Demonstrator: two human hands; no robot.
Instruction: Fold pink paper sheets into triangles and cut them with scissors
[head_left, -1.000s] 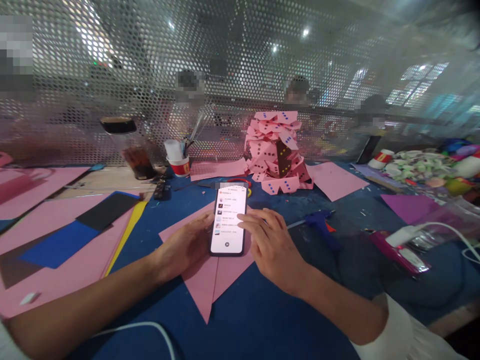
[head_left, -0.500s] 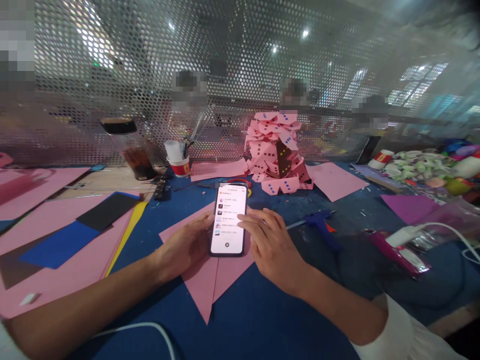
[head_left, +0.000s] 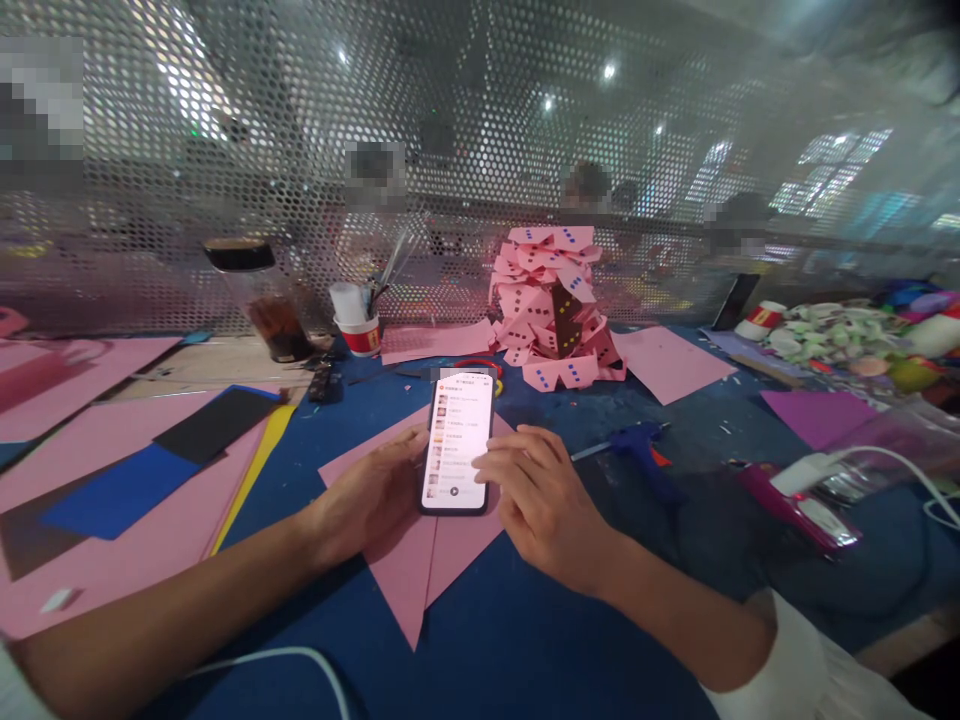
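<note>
A lit phone (head_left: 454, 440) showing a list is upright in view at the middle, above a folded pink paper (head_left: 420, 570) on the blue table. My left hand (head_left: 371, 490) holds the phone by its left edge, with the fingers partly hidden behind it. From the right, my right hand (head_left: 544, 505) reaches to the screen, its fingertips at the phone's lower right part. Those fingers are slightly bent and apart, holding nothing.
A stack of folded pink papers (head_left: 536, 300) stands behind the phone. A blue glue gun (head_left: 641, 450) and a magenta tool (head_left: 802, 505) lie right. Paper sheets (head_left: 150, 570) cover the left; a jar (head_left: 274, 315) and a cup (head_left: 360, 337) stand behind.
The list on the phone's screen shows different entries. My right hand's fingertips have moved slightly down along the screen. My left hand and the phone have barely moved.
</note>
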